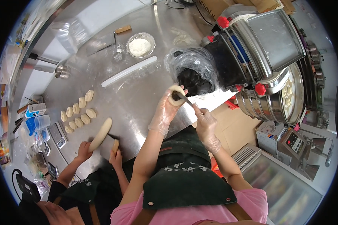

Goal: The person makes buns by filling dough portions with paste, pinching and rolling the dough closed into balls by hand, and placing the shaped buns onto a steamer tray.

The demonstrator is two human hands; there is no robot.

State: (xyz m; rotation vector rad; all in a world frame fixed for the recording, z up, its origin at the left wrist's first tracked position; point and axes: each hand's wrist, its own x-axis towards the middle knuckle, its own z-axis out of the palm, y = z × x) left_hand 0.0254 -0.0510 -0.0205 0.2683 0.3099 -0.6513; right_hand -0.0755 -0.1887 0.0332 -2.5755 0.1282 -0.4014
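Note:
My left hand (166, 108), in a clear plastic glove, cups a round dough wrapper (171, 98) with dark filling (175, 96) in its middle. Gloved as well, my right hand (206, 125) grips a thin filling spatula (186, 99), whose tip reaches into the filling. Just beyond my hands sits a mass of dark filling (193, 79) inside a clear plastic bag (199, 60), at the table's right edge.
At left a co-worker's hands hold a dough log (101, 134) and a wooden-handled cutter (116, 145). Cut dough pieces (76, 108) lie beyond, with a white rod (129, 71) and flour bowl (140, 45). A roller machine (248, 48) and stacked steamer (263, 107) stand right.

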